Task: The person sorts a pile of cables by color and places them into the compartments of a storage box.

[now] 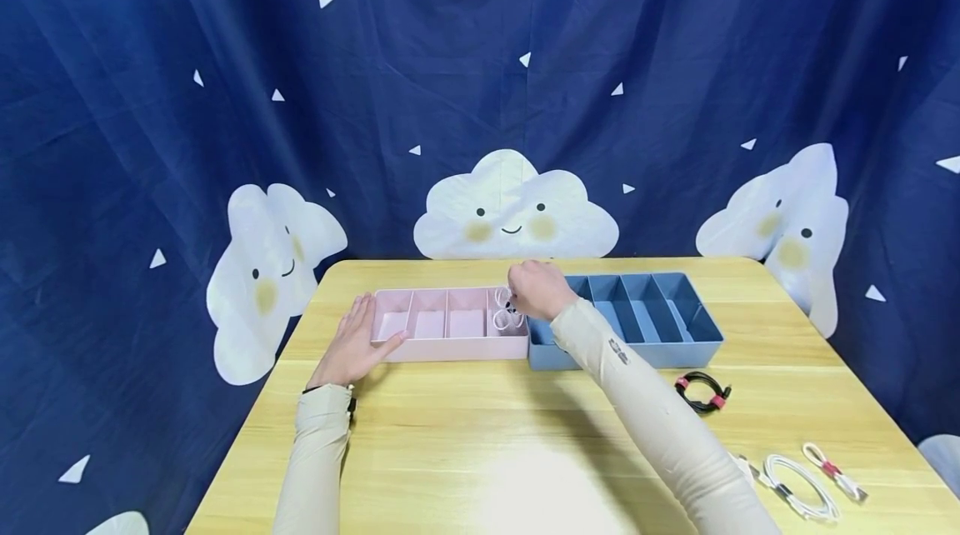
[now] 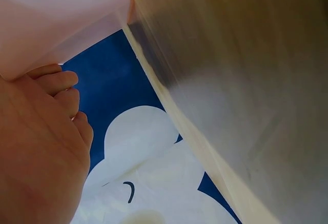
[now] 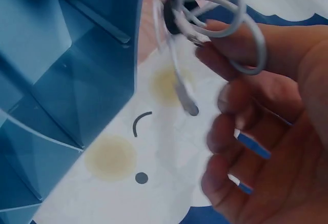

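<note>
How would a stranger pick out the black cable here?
On the wooden table, find the blue divided box beside the pink one. Just in front of the blue box's right end lies the coiled black cable. Unlike the white cables nearer the table's front, its loop is black, with two reddish ties.

coiled white cable (image 1: 508, 319), black-banded, in right hand (image 1: 542, 289), at right end of pink divided tray (image 1: 450, 350)
</note>
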The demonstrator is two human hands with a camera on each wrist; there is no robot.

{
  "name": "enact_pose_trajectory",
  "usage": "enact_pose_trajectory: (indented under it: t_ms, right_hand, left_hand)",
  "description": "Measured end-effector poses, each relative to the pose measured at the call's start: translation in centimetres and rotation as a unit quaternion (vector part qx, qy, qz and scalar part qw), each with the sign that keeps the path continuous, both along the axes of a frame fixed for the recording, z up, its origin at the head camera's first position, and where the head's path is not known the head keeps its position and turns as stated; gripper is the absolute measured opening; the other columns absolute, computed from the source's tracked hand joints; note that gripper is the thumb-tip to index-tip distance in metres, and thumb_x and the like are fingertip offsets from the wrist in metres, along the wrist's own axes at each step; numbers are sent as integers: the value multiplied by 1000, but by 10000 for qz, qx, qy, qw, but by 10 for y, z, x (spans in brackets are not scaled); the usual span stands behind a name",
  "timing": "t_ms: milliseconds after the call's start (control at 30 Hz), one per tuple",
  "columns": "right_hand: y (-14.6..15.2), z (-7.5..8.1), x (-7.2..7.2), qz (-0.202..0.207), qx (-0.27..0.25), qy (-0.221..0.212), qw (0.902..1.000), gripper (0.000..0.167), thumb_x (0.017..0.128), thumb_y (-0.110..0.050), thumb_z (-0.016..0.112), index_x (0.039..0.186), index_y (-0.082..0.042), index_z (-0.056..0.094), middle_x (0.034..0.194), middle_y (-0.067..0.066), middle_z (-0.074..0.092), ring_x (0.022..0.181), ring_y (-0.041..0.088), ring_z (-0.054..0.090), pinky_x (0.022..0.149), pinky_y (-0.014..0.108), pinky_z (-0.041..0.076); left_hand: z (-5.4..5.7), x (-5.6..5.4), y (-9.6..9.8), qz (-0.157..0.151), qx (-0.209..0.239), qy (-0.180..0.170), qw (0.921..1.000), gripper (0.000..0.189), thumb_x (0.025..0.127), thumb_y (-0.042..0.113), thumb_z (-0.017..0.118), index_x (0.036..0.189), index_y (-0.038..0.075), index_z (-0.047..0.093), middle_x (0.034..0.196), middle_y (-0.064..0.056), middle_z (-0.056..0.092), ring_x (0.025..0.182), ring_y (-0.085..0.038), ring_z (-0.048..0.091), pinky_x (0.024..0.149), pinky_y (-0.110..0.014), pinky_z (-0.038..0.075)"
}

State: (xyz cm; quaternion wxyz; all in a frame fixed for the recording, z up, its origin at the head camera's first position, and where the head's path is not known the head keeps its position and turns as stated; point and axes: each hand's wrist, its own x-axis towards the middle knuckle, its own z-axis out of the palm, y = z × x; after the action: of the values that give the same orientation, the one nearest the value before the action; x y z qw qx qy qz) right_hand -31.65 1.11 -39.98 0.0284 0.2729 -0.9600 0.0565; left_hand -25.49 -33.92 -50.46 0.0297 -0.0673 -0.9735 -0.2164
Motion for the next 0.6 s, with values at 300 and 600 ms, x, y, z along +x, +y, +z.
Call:
enact_pose_trajectory:
  t_ms: [300,600]
  right_hand:
    - [-4,-30,1,612,513,1303,9883,30,85,-9,76,62,-18,57,63,-1,64,65,20,62,58,36,55]
    - [-8,-48,-2,322,522,666,9959,19,90,-19,79,77,-9,69,80,9,74,74,27,69,69,46,64]
  left_hand:
    - [0,0,-1,0,-42,30,10000,112,96,74,49,163,-7,8,174,-24,7,163,-42,5,131,-61,10]
    - [0,1,-1,18,1,4,10000,111,96,72,51,163,-6,9,174,-24,9,163,-41,5,131,-61,10]
